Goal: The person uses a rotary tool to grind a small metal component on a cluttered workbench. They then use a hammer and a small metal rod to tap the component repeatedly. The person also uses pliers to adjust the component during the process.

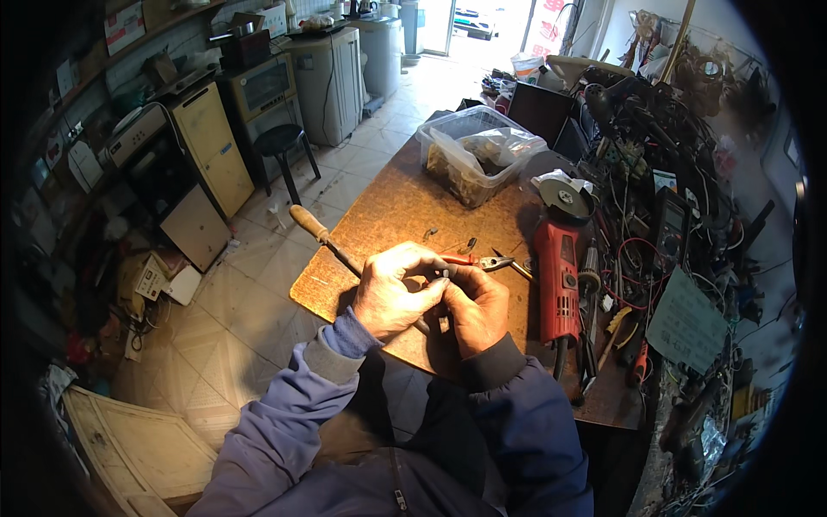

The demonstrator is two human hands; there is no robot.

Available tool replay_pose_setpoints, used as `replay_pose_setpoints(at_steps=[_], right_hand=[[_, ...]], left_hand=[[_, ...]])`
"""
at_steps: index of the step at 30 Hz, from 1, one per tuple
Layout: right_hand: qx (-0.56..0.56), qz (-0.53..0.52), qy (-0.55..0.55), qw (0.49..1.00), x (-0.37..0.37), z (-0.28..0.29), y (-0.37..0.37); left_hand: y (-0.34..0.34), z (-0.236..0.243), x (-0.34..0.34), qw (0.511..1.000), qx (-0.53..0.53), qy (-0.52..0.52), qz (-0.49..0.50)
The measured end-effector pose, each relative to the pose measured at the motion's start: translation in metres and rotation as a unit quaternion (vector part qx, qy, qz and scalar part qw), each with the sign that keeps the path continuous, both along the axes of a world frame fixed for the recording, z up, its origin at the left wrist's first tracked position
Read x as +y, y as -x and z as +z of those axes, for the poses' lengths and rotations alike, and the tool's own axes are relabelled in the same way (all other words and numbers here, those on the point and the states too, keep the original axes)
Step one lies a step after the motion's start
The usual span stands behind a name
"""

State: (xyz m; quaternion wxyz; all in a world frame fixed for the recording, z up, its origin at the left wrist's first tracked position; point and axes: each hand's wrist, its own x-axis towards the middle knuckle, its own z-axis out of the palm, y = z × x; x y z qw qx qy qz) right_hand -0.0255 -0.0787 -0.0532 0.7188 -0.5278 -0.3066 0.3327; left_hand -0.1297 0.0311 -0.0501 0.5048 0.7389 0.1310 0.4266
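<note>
My left hand (396, 289) and my right hand (476, 306) meet over the near edge of the wooden table (379, 207). Both are closed, thumbs and fingertips pinched together around something tiny; a pale speck (445, 273) shows between them, too small to name. A tool with a wooden handle (308, 224) lies slantwise, its dark shaft passing beneath my left hand. Just beyond my fingers rest pliers (493, 262) with red grips, partly covered by my right hand. A few small dark bits (431, 233) are scattered past them.
To the right, a red angle grinder (558, 280) lies beside a screwdriver (640, 364) and a heap of cables (689, 155). A clear plastic tub (474, 185) with a bag stands at the far side. A black stool (284, 142) is on the floor, left of the table.
</note>
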Motion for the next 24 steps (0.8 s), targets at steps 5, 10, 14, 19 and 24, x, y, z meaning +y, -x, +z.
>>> replay_pose_setpoints(at_steps=[5, 10, 14, 19, 24], right_hand=[[-0.021, -0.009, -0.015, 1.000, -0.0003, -0.0010, -0.0003], [-0.026, -0.006, -0.010, 1.000, -0.0021, 0.0031, 0.0018], [-0.021, 0.002, 0.007, 1.000, -0.0028, 0.0026, 0.0011], [-0.049, -0.009, 0.027, 0.998, -0.0045, 0.0027, -0.0001], [-0.031, 0.006, 0.017, 0.999, -0.0037, -0.0001, 0.0000]], left_hand=[[-0.0006, -0.0032, 0.0002, 1.000, 0.005, 0.018, 0.009], [0.0026, -0.0001, -0.0010, 0.999, 0.030, 0.037, 0.003], [0.0016, 0.0006, -0.0023, 0.997, 0.016, 0.077, -0.007], [0.0000, 0.0034, -0.0025, 0.998, 0.009, 0.058, -0.003], [0.0013, -0.0036, 0.0014, 1.000, 0.013, 0.016, 0.010]])
